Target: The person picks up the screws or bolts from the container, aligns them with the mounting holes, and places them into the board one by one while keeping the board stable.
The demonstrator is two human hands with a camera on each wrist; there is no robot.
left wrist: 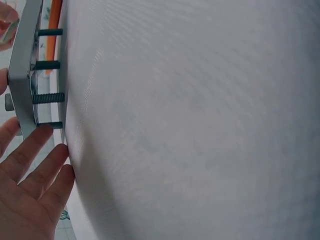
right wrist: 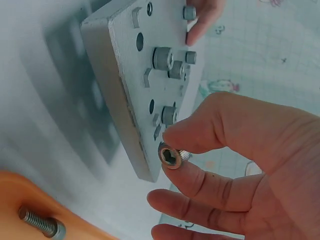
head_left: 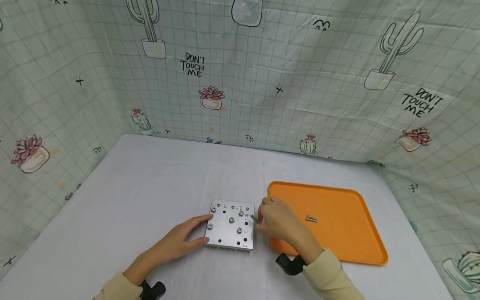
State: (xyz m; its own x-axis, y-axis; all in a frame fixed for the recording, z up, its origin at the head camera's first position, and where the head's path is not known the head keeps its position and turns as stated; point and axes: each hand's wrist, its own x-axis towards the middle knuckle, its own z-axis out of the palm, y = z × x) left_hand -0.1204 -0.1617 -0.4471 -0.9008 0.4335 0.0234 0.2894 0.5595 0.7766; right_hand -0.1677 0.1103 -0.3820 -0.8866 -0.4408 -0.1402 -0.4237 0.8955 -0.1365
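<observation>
A silver metal plate [head_left: 225, 237] with holes sits raised above the table, several hex socket screws in it. Their threaded ends [left wrist: 48, 98] stick out underneath, seen in the left wrist view. My left hand [head_left: 174, 243] touches the plate's left side, thumb near the front corner and fingers spread, fairly straight. Between thumb and index finger, my right hand [head_left: 279, 218] pinches a hex socket screw [right wrist: 171, 156], just off the plate's right edge. Its socket head faces the right wrist camera; the fingers hide much of the shank.
On the right lies an orange tray [head_left: 337, 250], a loose screw [head_left: 312, 218] inside it. The tray's left edge is close to the plate. White cloth [head_left: 150, 183] covers the table, and a cactus-print curtain [head_left: 247, 62] hangs behind and at both sides.
</observation>
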